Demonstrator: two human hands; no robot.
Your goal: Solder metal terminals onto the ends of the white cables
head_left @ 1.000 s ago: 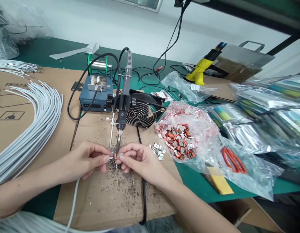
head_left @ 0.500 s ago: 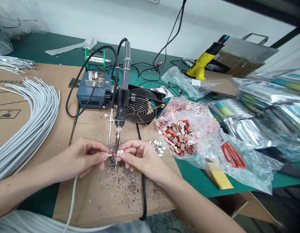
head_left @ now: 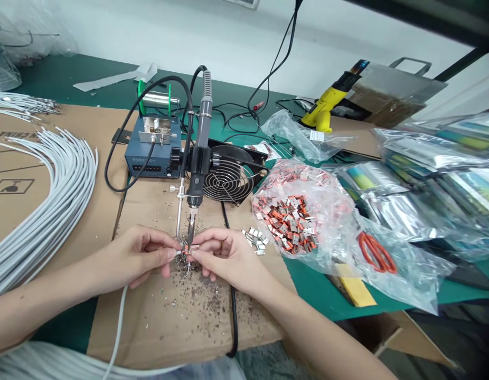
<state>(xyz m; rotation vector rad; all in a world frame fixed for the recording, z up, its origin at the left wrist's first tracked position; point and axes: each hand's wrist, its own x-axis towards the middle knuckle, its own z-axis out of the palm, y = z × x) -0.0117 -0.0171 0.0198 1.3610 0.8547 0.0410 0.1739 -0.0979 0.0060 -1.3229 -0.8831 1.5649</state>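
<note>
A green desk (head_left: 70,74) carries flattened cardboard sheets (head_left: 157,316). On them lie a bundle of white cables (head_left: 50,195), a blue solder station (head_left: 151,153), a fan (head_left: 226,177), loose metal clips (head_left: 255,240) and a bag of clips (head_left: 300,216). Red scissors (head_left: 375,252) and a yellow glue gun (head_left: 321,108) lie farther right.

Two hands are in view: one left hand (head_left: 135,258) and one right hand (head_left: 228,258). One mounted soldering iron (head_left: 197,158), one blue control unit (head_left: 149,153), one fan (head_left: 226,179), one pair of red scissors (head_left: 375,252), one yellow heat gun (head_left: 323,108). One open bag of terminals (head_left: 295,221); contents too many to count. One bundle of white cables (head_left: 50,200); strands uncountable.
</note>
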